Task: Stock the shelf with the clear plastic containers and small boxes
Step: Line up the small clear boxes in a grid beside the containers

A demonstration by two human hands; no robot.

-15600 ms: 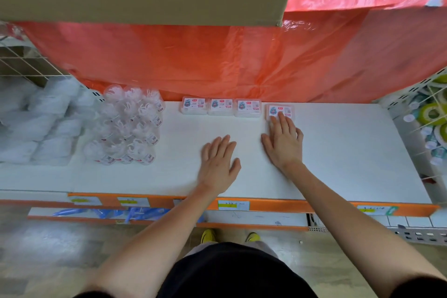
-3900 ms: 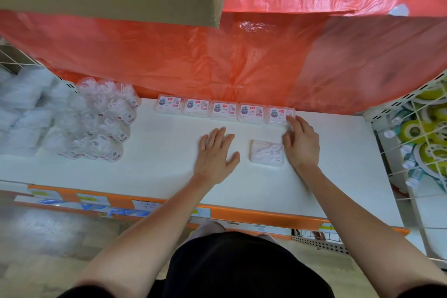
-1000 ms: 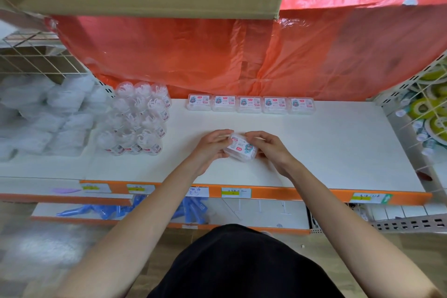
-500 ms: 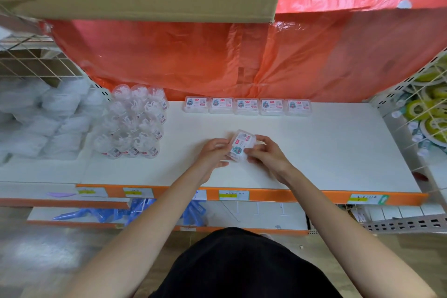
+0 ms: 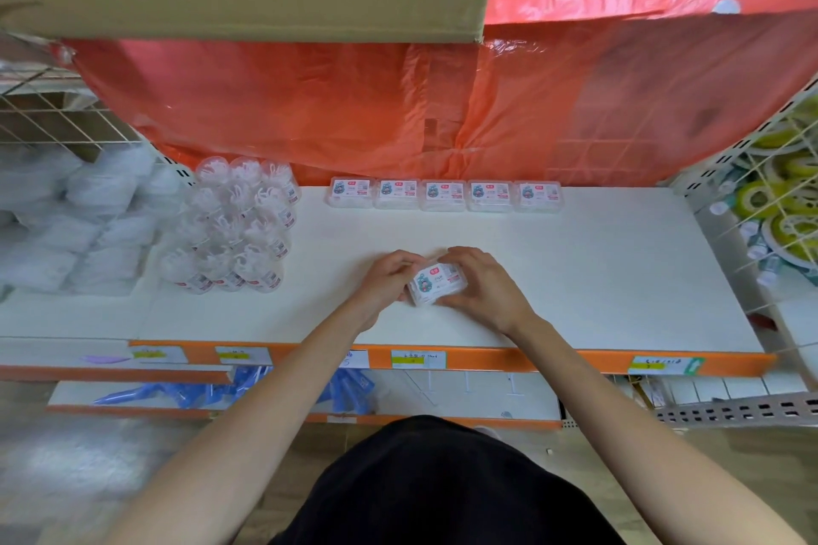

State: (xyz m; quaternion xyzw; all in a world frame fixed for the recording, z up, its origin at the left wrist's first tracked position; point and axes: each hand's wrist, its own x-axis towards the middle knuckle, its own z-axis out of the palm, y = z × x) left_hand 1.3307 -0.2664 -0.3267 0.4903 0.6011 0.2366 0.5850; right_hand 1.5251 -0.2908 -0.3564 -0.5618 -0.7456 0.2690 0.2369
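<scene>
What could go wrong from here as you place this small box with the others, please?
1. The small clear labelled plastic box, tilted between left grip and right grip, might slip loose.
2. Pushed back carelessly, it could knock the row of five matching boxes askew or snag the hanging orange plastic sheet.

row of small boxes (image 5: pixel 444 195) at the shelf (image 5: pixel 611 279) back went from four to five; the newest (image 5: pixel 538 196) sits at the right end. loose box (image 5: pixel 436 282), lying flat between the hands a few seconds back, now gripped by left hand (image 5: pixel 384 284) and right hand (image 5: pixel 482 289). half a second ago it stood tilted on edge; now lower, label up.
</scene>
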